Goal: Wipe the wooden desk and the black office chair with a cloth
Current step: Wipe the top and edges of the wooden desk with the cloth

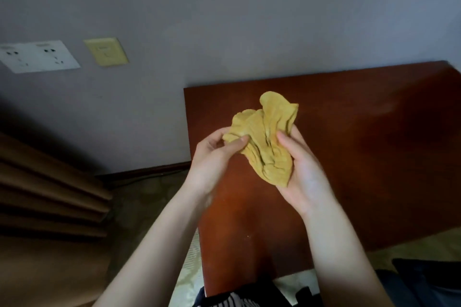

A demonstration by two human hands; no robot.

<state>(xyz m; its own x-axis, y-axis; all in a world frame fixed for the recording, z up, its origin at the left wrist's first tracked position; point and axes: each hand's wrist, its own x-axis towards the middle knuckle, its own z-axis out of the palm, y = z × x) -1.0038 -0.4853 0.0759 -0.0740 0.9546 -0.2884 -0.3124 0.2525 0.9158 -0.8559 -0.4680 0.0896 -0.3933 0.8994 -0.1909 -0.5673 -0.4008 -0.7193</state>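
A crumpled yellow cloth (268,141) is held up above the reddish-brown wooden desk (361,144). My left hand (214,159) pinches the cloth's left edge between thumb and fingers. My right hand (304,172) cradles the cloth from the right, its thumb pressed on the fabric and its fingers curled behind it. The cloth hangs clear of the desk top. A dark shape at the lower right corner (429,281) may be the black office chair; only a small part shows.
The desk stands against a grey wall (224,20) with a white socket plate (37,56) and a yellowish switch plate (106,51). Brown curtains (45,194) hang at the left. Pale patterned floor (149,207) lies between curtain and desk.
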